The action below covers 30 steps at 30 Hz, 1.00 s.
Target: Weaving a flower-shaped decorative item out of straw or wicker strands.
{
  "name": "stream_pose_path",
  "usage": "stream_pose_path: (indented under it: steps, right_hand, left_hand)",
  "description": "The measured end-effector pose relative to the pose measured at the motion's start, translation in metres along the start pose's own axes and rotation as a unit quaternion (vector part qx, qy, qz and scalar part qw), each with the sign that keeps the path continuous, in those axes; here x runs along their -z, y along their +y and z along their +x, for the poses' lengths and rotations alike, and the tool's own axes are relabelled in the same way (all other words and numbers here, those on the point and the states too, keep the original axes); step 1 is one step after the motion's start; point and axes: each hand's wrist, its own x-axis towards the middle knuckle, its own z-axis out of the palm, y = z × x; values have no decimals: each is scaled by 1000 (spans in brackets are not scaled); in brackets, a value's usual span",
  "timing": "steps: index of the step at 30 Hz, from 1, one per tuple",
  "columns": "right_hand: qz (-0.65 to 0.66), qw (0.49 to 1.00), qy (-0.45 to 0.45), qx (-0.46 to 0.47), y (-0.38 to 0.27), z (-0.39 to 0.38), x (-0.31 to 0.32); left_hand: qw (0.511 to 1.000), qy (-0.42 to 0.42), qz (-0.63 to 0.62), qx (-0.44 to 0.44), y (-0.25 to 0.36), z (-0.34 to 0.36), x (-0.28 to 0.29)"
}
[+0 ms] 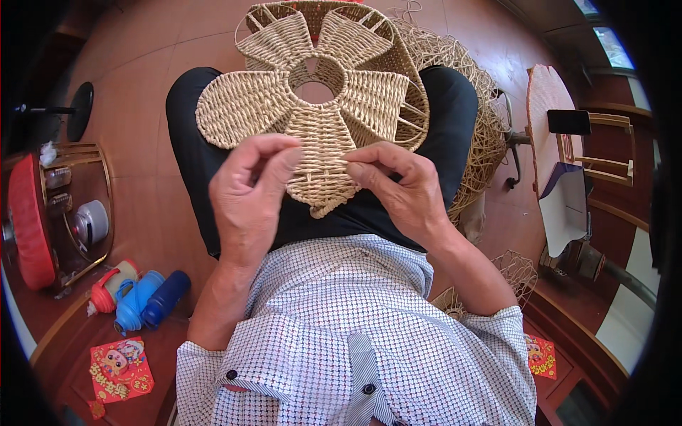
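Across my lap lies a flower-shaped straw weaving [245, 106], with several petals around a round open centre. Its near petal [317, 145] points toward me and ends in a small twisted knot of straw. My left hand [250, 192] is at that petal's left edge, thumb and forefinger pinched together. At the right edge my right hand [406, 183] pinches with thumb and fingertips close to the weave. What sits between the fingertips of either hand is too small to tell. Bare wire frame [413, 113] shows at the right petal's outer end, and a woven basket-like wall rises behind the flower.
A large tangle of loose straw [472, 128] lies on the floor to the right. Red, light blue and dark blue bottles [167, 298] are at the lower left, near a wooden stand [99, 170]. A pinkish tabletop [550, 106] holding a black phone [568, 122] stands right.
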Motion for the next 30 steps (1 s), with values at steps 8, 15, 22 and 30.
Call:
stream_pose_path:
  steps: [8,15,22,30]
  right_hand:
    - [-169,984,33,34,1,-10,5]
    - [-215,974,34,60,3,-5,9]
    - [-300,946,6,118,-2,-3,2]
    - [-304,945,-18,119,4,5,-8]
  left_hand:
    - [990,38,104,86,-30,-11,38]
    - [990,-4,54,132,-44,-13,42]
    - [967,-57,-82,234,-35,-6,31]
    - [897,-153,-317,267,-64,1,10]
